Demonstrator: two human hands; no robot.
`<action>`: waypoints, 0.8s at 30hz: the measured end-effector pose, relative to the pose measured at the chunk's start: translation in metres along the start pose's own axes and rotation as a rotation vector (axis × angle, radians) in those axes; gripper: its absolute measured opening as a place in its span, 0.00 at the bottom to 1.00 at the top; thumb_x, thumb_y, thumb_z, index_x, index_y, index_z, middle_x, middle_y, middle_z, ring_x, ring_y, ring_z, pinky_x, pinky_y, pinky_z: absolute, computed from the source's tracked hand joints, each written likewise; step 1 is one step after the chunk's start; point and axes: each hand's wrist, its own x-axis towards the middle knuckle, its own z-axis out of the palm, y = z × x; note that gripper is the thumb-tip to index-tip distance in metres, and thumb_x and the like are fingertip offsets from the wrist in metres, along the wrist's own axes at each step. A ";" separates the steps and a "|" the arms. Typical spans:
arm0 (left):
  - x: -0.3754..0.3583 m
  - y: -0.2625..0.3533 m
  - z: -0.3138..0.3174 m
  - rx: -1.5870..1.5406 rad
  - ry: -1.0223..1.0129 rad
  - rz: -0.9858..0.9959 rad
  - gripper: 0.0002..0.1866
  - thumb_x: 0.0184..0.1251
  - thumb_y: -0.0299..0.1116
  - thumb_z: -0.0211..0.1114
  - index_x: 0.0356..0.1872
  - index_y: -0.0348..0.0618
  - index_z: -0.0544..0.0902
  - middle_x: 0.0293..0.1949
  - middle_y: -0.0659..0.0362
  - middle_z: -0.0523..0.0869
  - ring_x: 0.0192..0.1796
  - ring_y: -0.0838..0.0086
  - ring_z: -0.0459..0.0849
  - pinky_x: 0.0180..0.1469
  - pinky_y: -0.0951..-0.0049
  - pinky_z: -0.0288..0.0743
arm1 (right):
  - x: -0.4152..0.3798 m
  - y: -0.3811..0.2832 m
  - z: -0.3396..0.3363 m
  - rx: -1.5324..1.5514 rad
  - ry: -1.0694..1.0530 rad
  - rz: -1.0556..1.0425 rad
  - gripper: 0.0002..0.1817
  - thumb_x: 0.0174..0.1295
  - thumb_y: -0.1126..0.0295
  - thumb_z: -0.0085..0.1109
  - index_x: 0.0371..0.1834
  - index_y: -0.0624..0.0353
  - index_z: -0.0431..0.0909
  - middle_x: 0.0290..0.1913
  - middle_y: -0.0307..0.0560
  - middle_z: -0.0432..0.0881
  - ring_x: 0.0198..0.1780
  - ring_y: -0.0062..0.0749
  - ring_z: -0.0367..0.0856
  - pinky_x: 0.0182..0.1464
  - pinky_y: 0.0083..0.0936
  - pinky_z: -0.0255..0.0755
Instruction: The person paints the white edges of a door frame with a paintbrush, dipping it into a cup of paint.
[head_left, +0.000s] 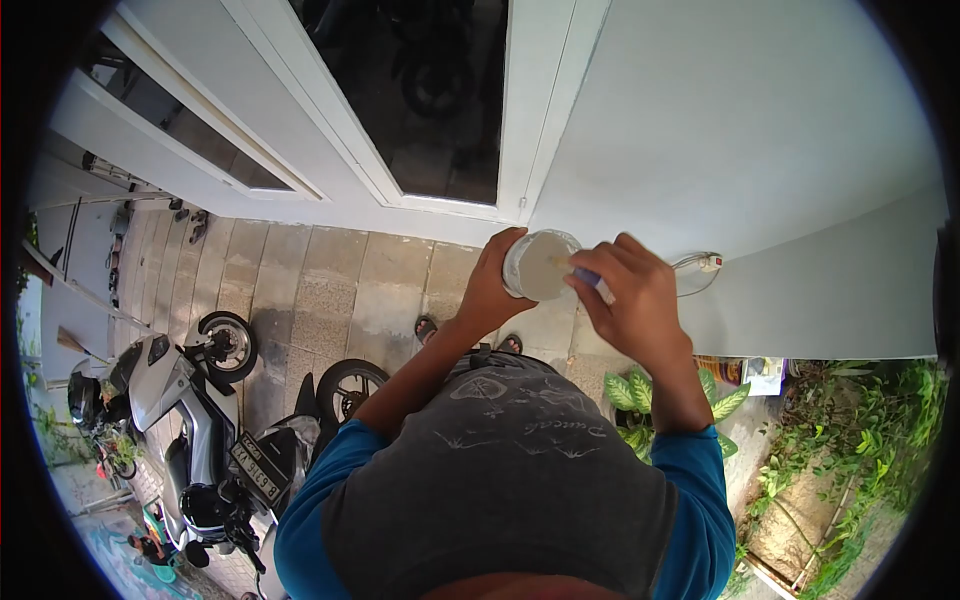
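A round tub (513,265) with a whitish rim and smooth grey content is held in front of the chest. My left hand (490,287) is wrapped round its left side, the thumb low and the fingers at the top edge. On the right, my right hand (632,290) pinches a small tool with a purple-blue handle (587,276). The tool's far end reaches over the grey surface, near a small yellowish spot. Its tip is too small to make out.
White wall (720,130) and a framed glass door (430,100) rise ahead. A socket with a cable (709,262) hangs at the right. Motorcycles (185,420) stand on the paving at the left; leafy plants (840,450) grow at the right.
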 end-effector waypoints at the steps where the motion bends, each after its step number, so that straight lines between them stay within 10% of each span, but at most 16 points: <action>1: 0.000 -0.001 0.004 -0.022 -0.019 -0.017 0.51 0.38 0.30 0.84 0.69 0.43 0.66 0.65 0.49 0.73 0.68 0.52 0.73 0.69 0.58 0.70 | -0.003 -0.003 0.000 -0.001 0.002 -0.006 0.10 0.52 0.75 0.72 0.38 0.56 0.82 0.29 0.40 0.83 0.30 0.37 0.77 0.32 0.34 0.74; 24: 0.010 0.013 0.027 -0.038 -0.067 -0.045 0.50 0.36 0.27 0.83 0.67 0.43 0.67 0.63 0.50 0.74 0.67 0.52 0.74 0.67 0.59 0.71 | -0.025 0.007 -0.005 0.117 0.075 0.222 0.10 0.57 0.74 0.69 0.41 0.59 0.82 0.35 0.50 0.86 0.35 0.45 0.86 0.37 0.35 0.79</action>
